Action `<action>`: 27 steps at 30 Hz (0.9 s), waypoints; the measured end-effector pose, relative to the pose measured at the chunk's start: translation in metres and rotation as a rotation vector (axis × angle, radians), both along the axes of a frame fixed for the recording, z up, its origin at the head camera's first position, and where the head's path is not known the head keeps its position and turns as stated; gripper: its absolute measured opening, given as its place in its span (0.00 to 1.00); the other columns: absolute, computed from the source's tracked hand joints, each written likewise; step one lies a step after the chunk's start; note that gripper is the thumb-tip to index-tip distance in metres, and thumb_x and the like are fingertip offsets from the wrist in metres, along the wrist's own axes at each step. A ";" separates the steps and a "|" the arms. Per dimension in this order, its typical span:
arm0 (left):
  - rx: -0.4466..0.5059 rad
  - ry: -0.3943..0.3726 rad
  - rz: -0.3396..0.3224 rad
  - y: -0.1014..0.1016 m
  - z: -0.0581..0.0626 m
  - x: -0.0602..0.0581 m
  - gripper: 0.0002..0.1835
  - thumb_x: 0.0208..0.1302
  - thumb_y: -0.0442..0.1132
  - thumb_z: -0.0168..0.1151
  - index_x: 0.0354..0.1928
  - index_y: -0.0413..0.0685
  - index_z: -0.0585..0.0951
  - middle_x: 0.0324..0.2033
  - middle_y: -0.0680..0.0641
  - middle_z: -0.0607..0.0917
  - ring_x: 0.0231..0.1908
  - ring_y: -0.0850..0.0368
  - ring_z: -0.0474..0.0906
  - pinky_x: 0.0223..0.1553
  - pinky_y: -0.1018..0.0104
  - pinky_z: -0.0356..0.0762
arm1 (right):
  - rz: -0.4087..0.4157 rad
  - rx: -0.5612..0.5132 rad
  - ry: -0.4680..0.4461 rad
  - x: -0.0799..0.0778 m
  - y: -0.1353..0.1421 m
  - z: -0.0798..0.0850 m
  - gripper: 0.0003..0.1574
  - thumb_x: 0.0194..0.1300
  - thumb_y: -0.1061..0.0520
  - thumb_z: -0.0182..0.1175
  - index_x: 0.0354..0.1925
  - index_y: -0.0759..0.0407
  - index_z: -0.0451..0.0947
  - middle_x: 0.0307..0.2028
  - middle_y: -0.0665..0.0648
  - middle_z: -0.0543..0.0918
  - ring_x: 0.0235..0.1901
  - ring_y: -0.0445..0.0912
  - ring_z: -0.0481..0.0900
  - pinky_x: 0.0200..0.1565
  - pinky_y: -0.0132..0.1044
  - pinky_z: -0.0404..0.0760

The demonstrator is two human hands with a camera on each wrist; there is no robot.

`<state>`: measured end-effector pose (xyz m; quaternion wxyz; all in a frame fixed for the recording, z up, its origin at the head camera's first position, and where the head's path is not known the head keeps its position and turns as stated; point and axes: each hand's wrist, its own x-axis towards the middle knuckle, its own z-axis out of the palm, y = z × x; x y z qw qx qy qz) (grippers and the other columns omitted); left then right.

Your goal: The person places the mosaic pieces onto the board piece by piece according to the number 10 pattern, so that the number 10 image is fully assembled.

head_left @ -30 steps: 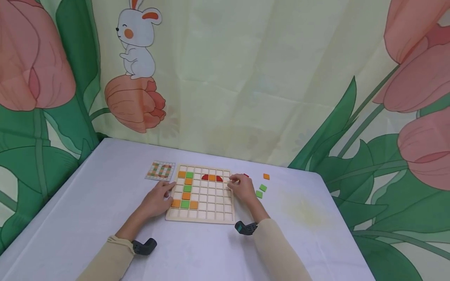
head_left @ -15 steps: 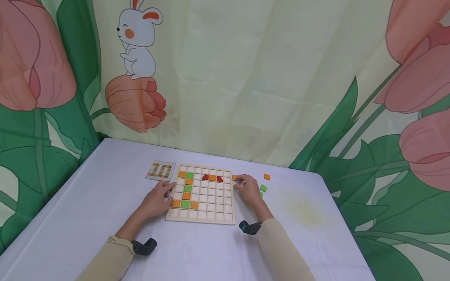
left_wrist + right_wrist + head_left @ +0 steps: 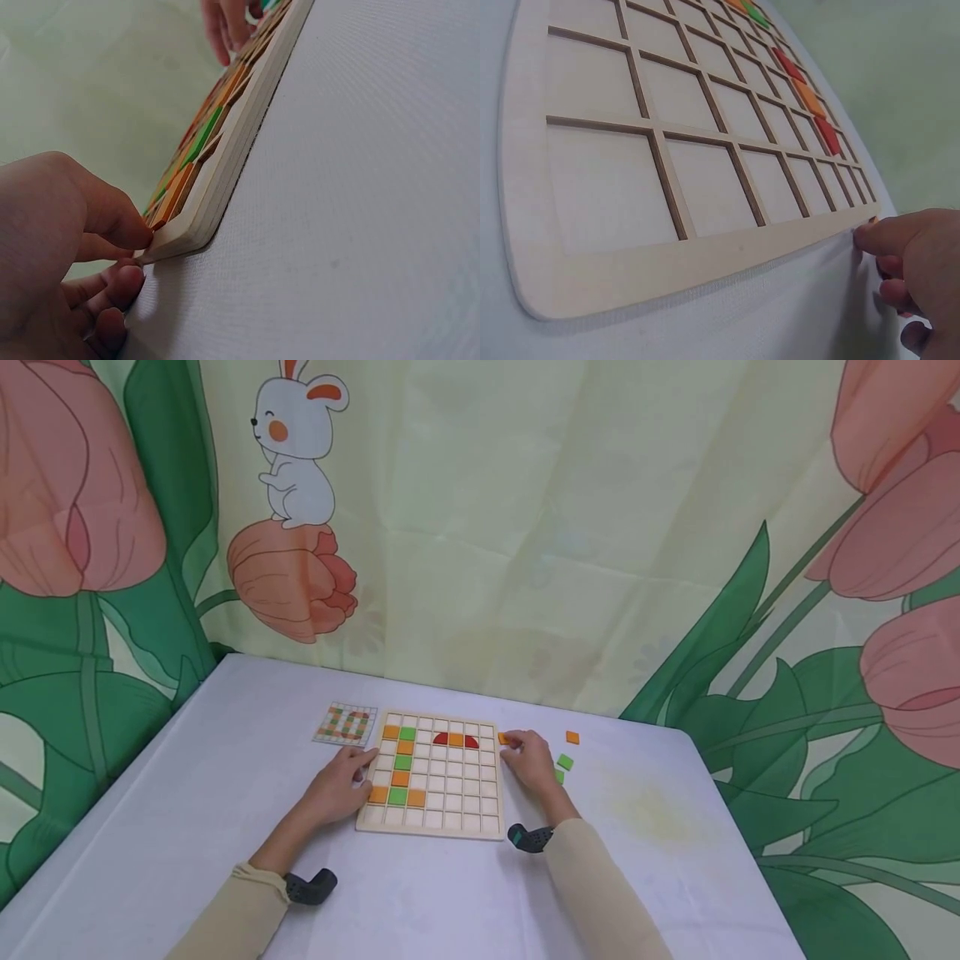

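Observation:
A wooden grid board [image 3: 462,814] lies on the table with orange and green square tiles set in its left columns. In its upper row an orange tile [image 3: 456,740] sits between two red curved tiles [image 3: 440,739]. My left hand [image 3: 332,789] rests at the board's left edge, thumb and index finger apart on the rim; in the left wrist view its thumb touches the rim near a corner. Just past the board's right edge, my right hand [image 3: 531,762] pinches an orange square tile [image 3: 503,738], mostly hidden by the fingers in the right wrist view.
Right of my right hand lie a loose orange tile [image 3: 572,737] and two green tiles [image 3: 566,762], one partly covered by the hand. A pattern card [image 3: 346,724] lies at the board's upper left. A printed curtain [image 3: 480,527] hangs behind the table.
My right hand has drawn back a little to the right, off the board's right edge, and the orange tile now shows at its fingertips. My left hand has stayed in place.

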<state>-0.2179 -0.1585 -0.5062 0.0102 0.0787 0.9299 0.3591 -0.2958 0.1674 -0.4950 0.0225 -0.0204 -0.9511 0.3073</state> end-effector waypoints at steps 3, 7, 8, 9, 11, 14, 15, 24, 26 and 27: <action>0.002 0.002 -0.003 0.001 0.001 0.000 0.32 0.59 0.35 0.58 0.68 0.41 0.68 0.43 0.45 0.71 0.34 0.57 0.66 0.29 0.67 0.63 | -0.003 0.010 0.001 0.000 0.001 0.001 0.22 0.63 0.58 0.62 0.56 0.54 0.79 0.41 0.54 0.78 0.43 0.48 0.71 0.47 0.41 0.72; 0.007 -0.001 -0.006 0.002 0.002 0.000 0.32 0.59 0.35 0.58 0.68 0.41 0.68 0.42 0.45 0.71 0.34 0.57 0.66 0.28 0.67 0.63 | -0.020 0.001 -0.008 0.004 0.007 0.006 0.23 0.62 0.58 0.63 0.56 0.53 0.79 0.43 0.54 0.78 0.44 0.48 0.72 0.48 0.42 0.74; 0.007 -0.001 -0.005 0.002 0.002 0.001 0.32 0.59 0.35 0.58 0.68 0.40 0.68 0.42 0.45 0.71 0.34 0.57 0.66 0.28 0.67 0.63 | -0.029 -0.007 -0.016 0.006 0.009 0.008 0.23 0.62 0.57 0.63 0.56 0.52 0.79 0.43 0.54 0.78 0.44 0.48 0.72 0.48 0.42 0.74; 0.006 -0.003 -0.003 0.002 0.002 0.001 0.32 0.59 0.35 0.58 0.68 0.40 0.68 0.42 0.45 0.70 0.34 0.57 0.66 0.28 0.67 0.63 | -0.038 -0.010 -0.023 0.008 0.013 0.010 0.23 0.62 0.57 0.63 0.56 0.52 0.79 0.44 0.54 0.78 0.44 0.49 0.72 0.48 0.42 0.75; 0.003 -0.005 0.001 0.002 0.003 0.001 0.32 0.59 0.35 0.58 0.68 0.41 0.68 0.42 0.45 0.70 0.34 0.57 0.66 0.28 0.67 0.63 | -0.057 -0.020 -0.039 0.011 0.021 0.013 0.22 0.62 0.56 0.63 0.56 0.51 0.79 0.45 0.55 0.78 0.44 0.49 0.72 0.47 0.41 0.76; 0.004 -0.008 0.002 0.002 0.005 0.002 0.32 0.59 0.35 0.58 0.68 0.40 0.68 0.42 0.45 0.71 0.34 0.56 0.66 0.29 0.67 0.63 | -0.071 -0.030 -0.060 0.018 0.034 0.017 0.22 0.62 0.55 0.63 0.55 0.52 0.79 0.46 0.56 0.78 0.44 0.50 0.72 0.43 0.38 0.76; 0.005 -0.008 0.002 0.001 0.005 0.003 0.32 0.59 0.35 0.58 0.68 0.40 0.68 0.42 0.45 0.71 0.34 0.56 0.66 0.29 0.67 0.63 | -0.072 -0.031 -0.065 0.020 0.039 0.018 0.21 0.62 0.54 0.63 0.55 0.52 0.79 0.46 0.56 0.78 0.43 0.50 0.72 0.42 0.37 0.77; 0.001 -0.008 0.001 0.001 0.005 0.003 0.32 0.60 0.35 0.57 0.68 0.40 0.68 0.42 0.44 0.70 0.34 0.56 0.66 0.29 0.66 0.63 | -0.051 0.005 -0.060 0.041 0.072 0.022 0.19 0.61 0.57 0.64 0.52 0.56 0.81 0.46 0.58 0.78 0.44 0.50 0.71 0.44 0.38 0.76; 0.001 -0.004 -0.001 0.001 0.004 0.002 0.32 0.60 0.35 0.57 0.68 0.40 0.68 0.42 0.44 0.70 0.34 0.56 0.66 0.29 0.66 0.63 | -0.050 0.024 -0.056 0.044 0.075 0.021 0.19 0.60 0.58 0.65 0.51 0.56 0.81 0.46 0.58 0.79 0.43 0.50 0.71 0.44 0.39 0.75; 0.001 -0.003 -0.003 0.001 0.004 0.002 0.32 0.60 0.35 0.57 0.68 0.40 0.68 0.43 0.44 0.70 0.34 0.56 0.66 0.29 0.66 0.63 | -0.052 0.030 -0.058 0.045 0.077 0.021 0.19 0.60 0.58 0.65 0.51 0.56 0.81 0.47 0.58 0.79 0.43 0.49 0.71 0.44 0.39 0.75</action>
